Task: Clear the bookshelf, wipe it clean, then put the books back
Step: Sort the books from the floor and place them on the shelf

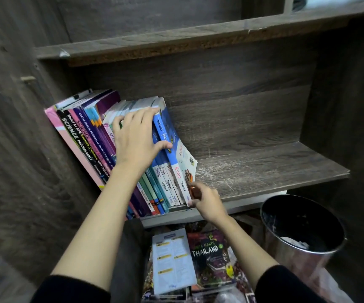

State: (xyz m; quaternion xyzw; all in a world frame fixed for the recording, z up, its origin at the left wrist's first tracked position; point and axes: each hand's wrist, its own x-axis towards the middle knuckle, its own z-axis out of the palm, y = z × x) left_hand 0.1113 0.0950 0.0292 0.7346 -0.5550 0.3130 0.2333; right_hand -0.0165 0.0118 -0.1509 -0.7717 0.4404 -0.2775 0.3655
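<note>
Our left hand [136,136] lay flat across the row of books [84,136]. Its fingers were slightly apart over the top edges and its thumb pressed against the spine of a blue book [165,132]. The row stood at the left end of the shelf [264,169], leaning left against the side wall, and the scuffed board showed to its right. Our right hand [207,201] was at the bottom corner of the last white book [182,171] with its fingers curled. Blur kept us from telling whether they pinched the cover or only touched it. Below the shelf, a dark book [209,254] and a pale booklet [172,261] lay side by side on a pile. A metal bin [290,259] stood to the right.
</note>
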